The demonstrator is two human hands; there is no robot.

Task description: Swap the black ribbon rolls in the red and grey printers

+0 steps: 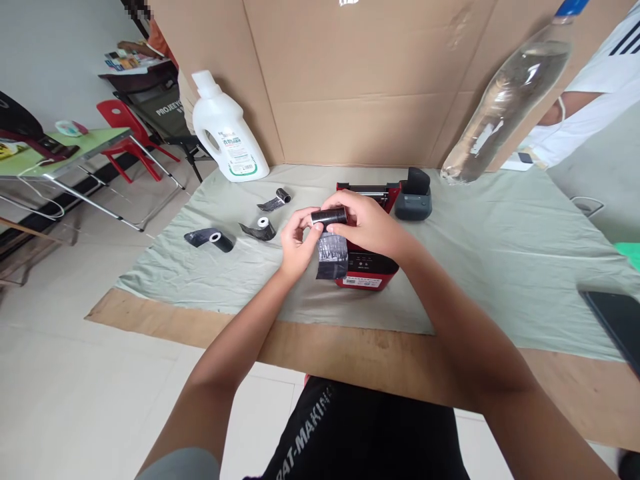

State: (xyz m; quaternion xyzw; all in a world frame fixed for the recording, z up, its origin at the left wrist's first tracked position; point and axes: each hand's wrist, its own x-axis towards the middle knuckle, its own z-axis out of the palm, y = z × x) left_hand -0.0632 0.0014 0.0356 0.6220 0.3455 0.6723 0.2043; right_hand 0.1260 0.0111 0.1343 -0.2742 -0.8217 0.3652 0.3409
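Observation:
Between my two hands is a small roll of black ribbon [329, 217], with a loose crinkled strip hanging down from it. My left hand [299, 243] grips the roll's left end, thumb in front. At the other end, my right hand [367, 223] pinches it with thumb and fingers. Just behind and below stands a red and black label printer [367, 281], its top raised and its middle partly hidden by my right hand. Three more black ribbon rolls lie to the left: a near one [221, 241], a middle one [265, 230] and a far one [283, 195], each with its tail unrolled.
A small dark device [414, 200] with its lid up sits right of the printer. A white detergent jug [233, 137] and a tall clear bottle [510, 100] stand before the cardboard wall [360, 120]. A phone [615, 323] lies at the right edge. Other people are partly visible behind.

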